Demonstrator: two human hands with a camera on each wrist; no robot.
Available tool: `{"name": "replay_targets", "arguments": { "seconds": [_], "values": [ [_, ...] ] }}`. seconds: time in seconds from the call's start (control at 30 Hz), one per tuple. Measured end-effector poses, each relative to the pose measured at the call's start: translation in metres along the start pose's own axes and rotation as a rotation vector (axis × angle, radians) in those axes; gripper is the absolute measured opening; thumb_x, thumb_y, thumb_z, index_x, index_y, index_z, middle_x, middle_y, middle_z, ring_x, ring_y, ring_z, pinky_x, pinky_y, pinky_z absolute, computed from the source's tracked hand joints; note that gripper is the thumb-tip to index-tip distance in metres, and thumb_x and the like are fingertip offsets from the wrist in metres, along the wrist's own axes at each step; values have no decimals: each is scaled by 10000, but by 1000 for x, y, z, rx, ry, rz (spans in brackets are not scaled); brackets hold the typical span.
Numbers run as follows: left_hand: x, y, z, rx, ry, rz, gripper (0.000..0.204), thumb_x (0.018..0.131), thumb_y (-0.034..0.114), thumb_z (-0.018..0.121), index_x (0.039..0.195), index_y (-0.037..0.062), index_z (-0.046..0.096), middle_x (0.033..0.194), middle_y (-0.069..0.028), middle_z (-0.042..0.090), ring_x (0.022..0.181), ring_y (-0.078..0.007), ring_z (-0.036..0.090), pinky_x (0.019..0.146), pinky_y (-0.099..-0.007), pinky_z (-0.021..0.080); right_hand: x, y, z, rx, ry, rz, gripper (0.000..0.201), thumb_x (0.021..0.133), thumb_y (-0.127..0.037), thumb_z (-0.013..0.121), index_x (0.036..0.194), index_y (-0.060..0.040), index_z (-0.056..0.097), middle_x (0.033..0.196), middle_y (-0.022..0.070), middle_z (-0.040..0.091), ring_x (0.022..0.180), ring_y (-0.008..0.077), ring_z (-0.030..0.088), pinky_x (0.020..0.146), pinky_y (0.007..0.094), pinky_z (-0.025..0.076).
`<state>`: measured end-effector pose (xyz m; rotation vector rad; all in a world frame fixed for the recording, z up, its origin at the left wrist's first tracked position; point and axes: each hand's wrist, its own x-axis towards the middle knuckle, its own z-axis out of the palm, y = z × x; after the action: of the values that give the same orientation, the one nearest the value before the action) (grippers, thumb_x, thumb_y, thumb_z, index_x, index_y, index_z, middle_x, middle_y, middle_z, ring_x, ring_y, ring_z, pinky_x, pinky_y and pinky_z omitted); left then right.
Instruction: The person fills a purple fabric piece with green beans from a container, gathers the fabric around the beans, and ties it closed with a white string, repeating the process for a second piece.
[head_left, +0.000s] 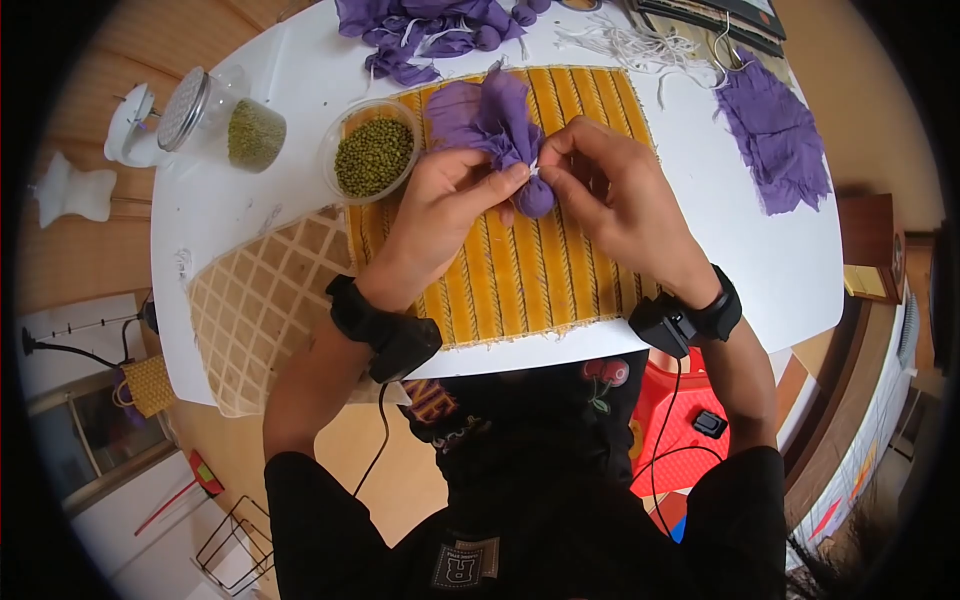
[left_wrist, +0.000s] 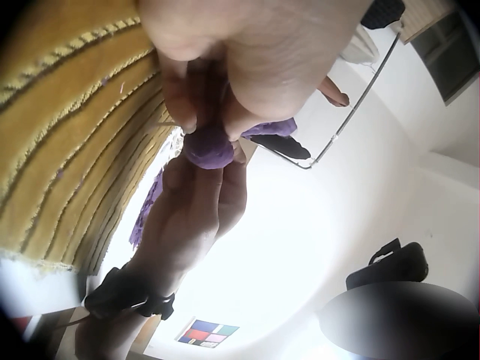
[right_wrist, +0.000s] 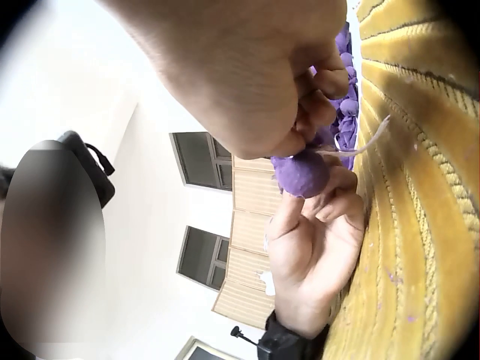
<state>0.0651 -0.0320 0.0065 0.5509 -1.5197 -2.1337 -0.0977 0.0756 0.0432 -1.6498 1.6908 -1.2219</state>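
Note:
In the head view, both hands meet over a yellow striped mat [head_left: 490, 285]. Between them is a small purple cloth pouch [head_left: 536, 198] with a round, filled end, its loose cloth [head_left: 505, 105] fanning out beyond the fingers. My left hand [head_left: 438, 208] pinches the gathered neck just above the ball. The right hand [head_left: 628, 200] pinches thin white string at that same neck. A loose string end [right_wrist: 373, 141] sticks out beside the ball in the right wrist view. From the left wrist, the ball [left_wrist: 208, 148] shows below the left fingertips, and the winding of the string is hidden.
A clear tub [head_left: 415, 122] of green beans stands left of the pouch, beside a lidded jar [head_left: 205, 110] lying tipped over. Purple tied bundles [head_left: 430, 35] and white strings [head_left: 645, 45] lie at the far edge. A purple cloth [head_left: 775, 140] lies right, a lattice cloth [head_left: 270, 290] left.

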Motion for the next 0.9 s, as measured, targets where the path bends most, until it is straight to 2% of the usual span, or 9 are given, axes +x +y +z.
{"name": "replay_targets", "arguments": {
  "seconds": [0.07, 0.3, 0.37, 0.5, 0.57, 0.6, 0.67, 0.73, 0.9],
  "values": [
    [0, 0, 0, -17, -12, -5, 178, 929, 149, 629, 914, -27, 646, 828, -52, 656, 695, -86, 564, 656, -220, 447, 0, -1, 0, -50, 27, -51, 87, 860, -33, 625, 882, 38, 581, 775, 149, 595, 586, 245, 567, 546, 339, 430],
    [1, 3, 0, -47, -61, -17, 183, 955, 152, 586, 985, -22, 637, 875, -55, 655, 734, -82, 562, 672, -222, 447, 0, -2, 1, -59, 64, -61, 89, 855, -39, 628, 875, 41, 594, 790, 148, 606, 579, 247, 569, 544, 347, 433],
    [0, 4, 0, -59, -70, -22, 182, 958, 150, 580, 997, -19, 637, 879, -54, 655, 738, -80, 561, 673, -221, 446, -1, -2, 0, -29, 71, 1, 93, 849, -49, 635, 876, 39, 617, 802, 144, 623, 592, 241, 587, 551, 331, 447],
    [0, 4, -3, -31, -99, -35, 182, 969, 138, 556, 1068, -4, 609, 934, -44, 638, 775, -84, 555, 673, -232, 429, -1, 5, -1, 0, 131, -19, 92, 845, -56, 640, 881, 29, 641, 804, 131, 639, 606, 231, 604, 565, 311, 465],
    [0, 3, -3, -12, -127, -44, 192, 977, 129, 535, 1114, 1, 580, 983, -38, 620, 813, -89, 554, 677, -244, 416, -1, 4, -3, -44, 100, -38, 69, 845, -22, 639, 905, 8, 659, 811, 42, 643, 623, 95, 550, 561, 230, 425],
    [0, 3, -1, -48, -82, -40, 177, 959, 126, 572, 1079, 2, 609, 940, -41, 640, 780, -82, 556, 672, -229, 429, 0, 3, -4, -44, 100, -38, 69, 845, -22, 639, 905, 8, 659, 811, 42, 643, 623, 95, 550, 561, 230, 425],
    [-1, 4, 4, -83, -37, -37, 161, 941, 122, 610, 1045, 3, 639, 897, -45, 660, 748, -74, 559, 666, -215, 441, 0, 0, -6, -52, 104, -93, 108, 803, -47, 677, 893, 10, 669, 804, 111, 658, 592, 223, 609, 562, 314, 482],
    [-1, 5, 8, -109, 65, -36, 162, 921, 90, 636, 1059, 6, 635, 895, -38, 660, 740, -70, 562, 656, -214, 441, -1, -1, -5, -67, 95, -105, 115, 791, -42, 687, 894, 5, 673, 809, 112, 660, 593, 226, 610, 561, 314, 486],
    [-1, 0, 1, 11, 13, 9, 117, 897, 86, 671, 973, -3, 661, 813, -28, 658, 691, -64, 565, 632, -205, 436, -2, 5, -4, -131, 80, -144, 126, 769, -37, 706, 891, -15, 683, 815, 107, 660, 613, 262, 621, 576, 322, 502]
  ]
}}
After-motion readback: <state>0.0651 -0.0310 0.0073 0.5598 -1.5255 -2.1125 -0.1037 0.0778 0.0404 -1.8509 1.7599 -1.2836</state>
